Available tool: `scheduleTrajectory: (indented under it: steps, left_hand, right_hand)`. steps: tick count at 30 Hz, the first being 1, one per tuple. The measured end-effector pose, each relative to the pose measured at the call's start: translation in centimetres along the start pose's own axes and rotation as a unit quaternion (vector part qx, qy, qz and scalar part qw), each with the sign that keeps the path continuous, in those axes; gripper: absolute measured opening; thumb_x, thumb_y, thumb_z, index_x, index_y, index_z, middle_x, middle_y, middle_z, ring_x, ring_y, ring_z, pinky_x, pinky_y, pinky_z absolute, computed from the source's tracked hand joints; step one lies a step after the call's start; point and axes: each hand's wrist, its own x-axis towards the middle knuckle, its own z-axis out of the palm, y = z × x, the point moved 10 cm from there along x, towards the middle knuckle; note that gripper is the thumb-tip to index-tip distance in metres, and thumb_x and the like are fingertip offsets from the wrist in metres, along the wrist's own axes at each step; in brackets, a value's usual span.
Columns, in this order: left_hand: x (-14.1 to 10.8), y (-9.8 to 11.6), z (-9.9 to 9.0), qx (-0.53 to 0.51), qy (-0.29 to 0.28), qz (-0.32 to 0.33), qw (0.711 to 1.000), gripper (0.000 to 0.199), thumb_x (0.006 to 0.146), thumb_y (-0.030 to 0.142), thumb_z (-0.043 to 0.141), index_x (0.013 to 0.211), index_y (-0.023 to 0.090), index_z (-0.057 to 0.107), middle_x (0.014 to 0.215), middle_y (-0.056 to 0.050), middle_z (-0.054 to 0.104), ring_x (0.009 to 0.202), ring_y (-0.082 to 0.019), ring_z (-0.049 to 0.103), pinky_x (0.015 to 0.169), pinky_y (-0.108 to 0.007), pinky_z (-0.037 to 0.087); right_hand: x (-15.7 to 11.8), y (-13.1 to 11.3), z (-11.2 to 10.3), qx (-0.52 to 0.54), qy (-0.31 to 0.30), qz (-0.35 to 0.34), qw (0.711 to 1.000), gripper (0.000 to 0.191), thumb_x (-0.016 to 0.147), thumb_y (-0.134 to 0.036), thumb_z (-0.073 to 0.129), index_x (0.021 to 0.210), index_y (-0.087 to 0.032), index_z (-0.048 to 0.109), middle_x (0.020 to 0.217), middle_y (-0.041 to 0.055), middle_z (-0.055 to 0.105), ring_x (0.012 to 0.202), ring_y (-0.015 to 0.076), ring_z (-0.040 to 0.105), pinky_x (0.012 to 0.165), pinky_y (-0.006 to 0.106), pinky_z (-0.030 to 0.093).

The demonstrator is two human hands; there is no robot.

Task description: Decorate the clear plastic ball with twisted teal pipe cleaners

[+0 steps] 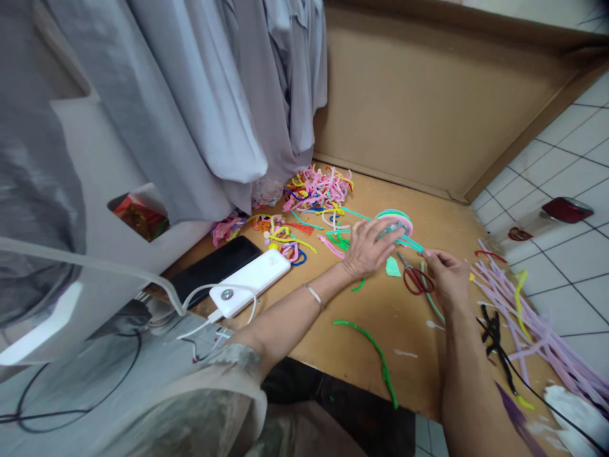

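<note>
Several teal pipe cleaners [412, 243] stretch between my two hands above the table. My right hand [446, 271] pinches their right end between thumb and fingers. Farther left, my left hand [368, 246] is closed loosely round the same strands, whose other ends [335, 233] stick out behind it. Just beyond my left fingers lies a round stack of spools in green, white and pink [404, 222], partly covered by the hand. Red-handled scissors [417, 279] rest between my hands, beside a small mint-green piece [392, 266].
A heap of pink and mixed pipe cleaners [323, 189] lies at the back. Lilac pipe cleaners [528, 317] and black pliers [495, 336] lie at right. A green twisted strand [373, 349] is near the front edge. A white power bank [252, 282] and a black phone [219, 266] are left.
</note>
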Motion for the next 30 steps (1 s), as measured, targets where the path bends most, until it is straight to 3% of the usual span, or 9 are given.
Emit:
scheduleTrajectory:
  steps: [3,6,11,16,19,22,25,27,30]
  left_hand:
    - [-0.4,0.9,1.8,0.054,-0.049,0.035,0.997,0.027,0.087,0.032,0.056,0.111,0.029,0.068,0.122,-0.009,0.063,0.123,-0.026,0.048,0.113,-0.046,0.016]
    - [-0.2,-0.3,1.9,0.094,-0.057,0.031,0.993,0.022,0.09,0.032,0.052,0.1,0.027,0.071,0.099,-0.009,0.067,0.105,-0.024,0.054,0.108,-0.045,0.022]
    - [0.5,-2.4,0.7,0.115,-0.043,0.024,0.992,0.025,0.09,0.035,0.051,0.083,0.023,0.071,0.081,-0.009,0.062,0.084,-0.021,0.054,0.092,-0.037,0.035]
    - [0.4,-3.7,-0.8,0.066,-0.004,-0.025,0.998,0.025,0.089,0.039,0.053,0.083,0.024,0.072,0.076,-0.007,0.057,0.075,-0.019,0.052,0.081,-0.03,0.038]
    - [0.2,-3.8,-0.8,0.029,-0.002,-0.035,0.999,0.021,0.087,0.037,0.058,0.088,0.023,0.073,0.077,-0.006,0.058,0.073,-0.018,0.052,0.076,-0.028,0.038]
    - [0.1,-3.9,-0.8,0.009,0.006,-0.039,0.999,0.022,0.087,0.039,0.058,0.091,0.022,0.073,0.078,-0.006,0.058,0.075,-0.018,0.054,0.076,-0.027,0.04]
    - [0.0,-3.6,-1.1,0.044,0.019,-0.022,0.999,0.03,0.091,0.043,0.05,0.095,0.021,0.07,0.08,-0.006,0.06,0.077,-0.018,0.056,0.076,-0.027,0.041]
    - [-0.1,-3.3,-1.3,0.088,0.025,0.001,0.996,0.036,0.094,0.043,0.042,0.098,0.02,0.069,0.082,-0.007,0.061,0.079,-0.018,0.057,0.076,-0.028,0.041]
    - [-0.1,-2.8,-1.4,0.147,0.023,0.034,0.988,0.042,0.097,0.043,0.033,0.1,0.018,0.067,0.082,-0.008,0.061,0.077,-0.019,0.057,0.074,-0.029,0.041]
  right_hand:
    - [-0.4,0.2,1.3,0.062,-0.056,0.023,0.996,0.032,0.061,-0.049,0.075,0.07,-0.018,0.069,0.051,-0.0041,0.051,0.045,0.0085,0.039,0.046,0.024,0.032]
    - [-0.7,0.9,2.2,0.109,-0.099,0.061,0.987,0.034,0.058,-0.047,0.08,0.068,-0.017,0.068,0.046,-0.007,0.043,0.043,0.0058,0.032,0.044,0.022,0.03]
    - [-0.7,1.3,2.2,0.101,-0.091,0.081,0.987,0.041,0.053,-0.051,0.082,0.07,-0.016,0.068,0.049,-0.005,0.048,0.042,0.0055,0.033,0.041,0.022,0.027]
    - [-0.6,0.5,2.0,0.141,-0.102,0.066,0.983,0.041,0.055,-0.054,0.081,0.066,-0.017,0.065,0.042,-0.01,0.03,0.039,0.0038,0.022,0.038,0.021,0.019]
    - [-0.2,0.3,1.7,0.169,-0.095,0.046,0.98,0.044,0.056,-0.058,0.078,0.062,-0.018,0.058,0.047,-0.0065,0.042,0.042,0.0051,0.03,0.041,0.021,0.027]
    - [0.5,1.0,0.2,0.169,-0.029,0.029,0.985,0.048,0.07,-0.067,0.059,0.065,-0.02,0.055,0.058,-0.0006,0.056,0.051,0.0095,0.047,0.051,0.024,0.041]
    - [1.0,1.7,-0.7,0.076,0.008,0.017,0.997,0.043,0.079,-0.059,0.048,0.069,-0.019,0.06,0.062,0.0012,0.059,0.057,0.012,0.053,0.057,0.025,0.044]
    - [0.9,1.5,-0.8,-0.075,0.008,0.001,0.997,0.034,0.081,-0.047,0.049,0.072,-0.018,0.065,0.067,0.003,0.063,0.064,0.0148,0.057,0.062,0.027,0.045]
    - [0.1,0.5,0.5,-0.365,-0.029,-0.03,0.93,0.021,0.08,-0.031,0.054,0.082,-0.017,0.069,0.091,0.009,0.069,0.086,0.0218,0.062,0.073,0.03,0.045]
